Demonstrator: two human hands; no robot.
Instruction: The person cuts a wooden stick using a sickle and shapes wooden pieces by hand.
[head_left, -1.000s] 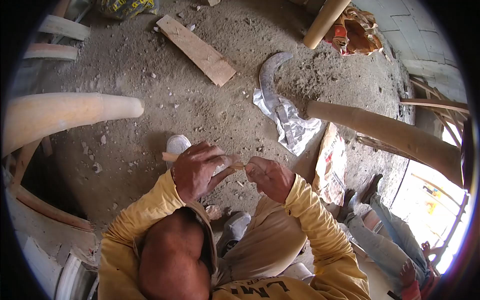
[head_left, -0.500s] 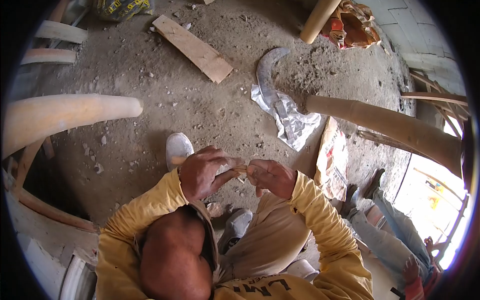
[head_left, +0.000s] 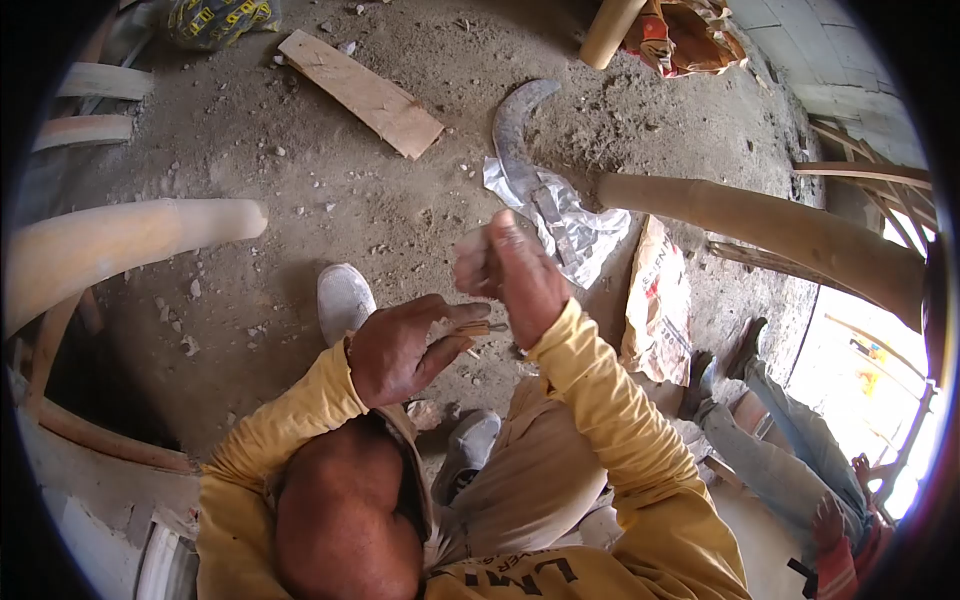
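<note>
My left hand (head_left: 395,350) is closed, its thumb and fingers pinching a small light-brown strip of wood (head_left: 480,329) that sticks out toward the right. Just above and right of that strip, my right hand (head_left: 522,275) is raised off it, back of the hand and thumb toward me. Its fingers look bent but are smeared by motion, so whether they hold anything is unclear. Both hands are over the dirt floor, in front of my bent knees.
A curved grey blade (head_left: 515,140) lies partly on crumpled silver sheet (head_left: 585,235). Bamboo poles (head_left: 150,228) reach in from both sides. A plank (head_left: 365,92) and a paper sack (head_left: 657,305) lie on the ground. Another person's legs (head_left: 775,440) are at the right.
My right hand has let go of the wooden strip and lifted up and away from it. My left hand keeps its pinch on the strip. The view has shifted slightly.
</note>
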